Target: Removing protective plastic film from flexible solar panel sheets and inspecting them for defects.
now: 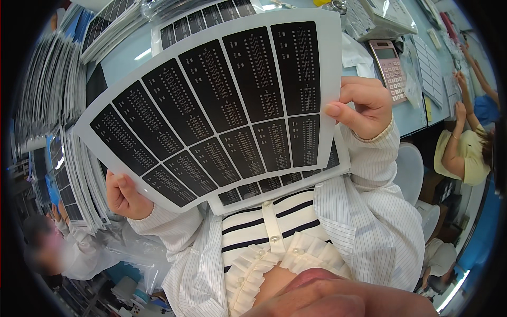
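Observation:
A white sheet printed with two rows of black panels (211, 87) is held up before me, tilted and bowed across the view. My right hand (364, 108) pinches its right edge between thumb and fingers. At the lower left corner my left hand (127, 195) grips the sheet, its fingers partly behind it. Beneath the held sheet, close to my body, lies a stack of like sheets (269, 185), mostly hidden. Another printed sheet (198, 24) lies on the table beyond.
Tall piles of sheets (47, 90) stand at the left. A pink calculator (390, 71) and a white boxy device (380, 18) are on the blue table (412, 119) at the right. Co-workers sit on both sides, one in a yellow top (459, 153). A white chair (412, 169) stands at the right.

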A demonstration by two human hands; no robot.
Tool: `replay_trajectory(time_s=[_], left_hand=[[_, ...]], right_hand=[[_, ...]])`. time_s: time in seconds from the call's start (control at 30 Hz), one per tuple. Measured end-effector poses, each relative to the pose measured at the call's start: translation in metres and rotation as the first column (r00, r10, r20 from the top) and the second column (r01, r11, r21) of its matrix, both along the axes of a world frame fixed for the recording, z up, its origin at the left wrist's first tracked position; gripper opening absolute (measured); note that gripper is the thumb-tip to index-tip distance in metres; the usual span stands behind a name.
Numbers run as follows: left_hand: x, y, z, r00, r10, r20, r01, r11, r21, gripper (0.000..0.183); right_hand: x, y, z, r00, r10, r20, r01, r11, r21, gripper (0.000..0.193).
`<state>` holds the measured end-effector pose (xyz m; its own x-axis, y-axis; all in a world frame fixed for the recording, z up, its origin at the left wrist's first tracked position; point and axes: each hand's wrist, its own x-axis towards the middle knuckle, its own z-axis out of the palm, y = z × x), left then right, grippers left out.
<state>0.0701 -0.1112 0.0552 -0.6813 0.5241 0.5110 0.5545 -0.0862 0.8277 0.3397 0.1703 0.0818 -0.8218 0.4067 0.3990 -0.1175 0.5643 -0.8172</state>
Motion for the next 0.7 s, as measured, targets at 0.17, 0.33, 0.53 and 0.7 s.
replay_trajectory(time_s=[0.17, 0.33, 0.53, 0.7], left_hand=[[0.0010, 0.0024, 0.0004, 1.000, 0.001, 0.000, -0.001, 1.000, 0.001, 0.031], [0.0008, 0.0024, 0.0041, 1.000, -0.002, -0.002, 0.002, 1.000, 0.020, 0.030], [0.0022, 0.0072, 0.0002, 1.000, 0.014, -0.015, -0.013, 1.000, 0.025, 0.030], [0.0025, 0.0085, 0.0019, 1.000, 0.018, -0.018, -0.017, 0.999, 0.031, 0.029]], right_hand=[[-0.0014, 0.0015, -0.0017, 1.000, 0.012, -0.010, -0.012, 1.000, 0.003, 0.020], [-0.0016, 0.0024, 0.0006, 1.000, 0.026, -0.003, -0.026, 0.999, 0.027, 0.020], [-0.0012, 0.0023, -0.0011, 1.000, 0.010, 0.006, -0.011, 1.000, 0.019, 0.020], [-0.0022, 0.0032, -0.0005, 1.000, 0.010, -0.005, -0.010, 0.999, 0.031, 0.020]])
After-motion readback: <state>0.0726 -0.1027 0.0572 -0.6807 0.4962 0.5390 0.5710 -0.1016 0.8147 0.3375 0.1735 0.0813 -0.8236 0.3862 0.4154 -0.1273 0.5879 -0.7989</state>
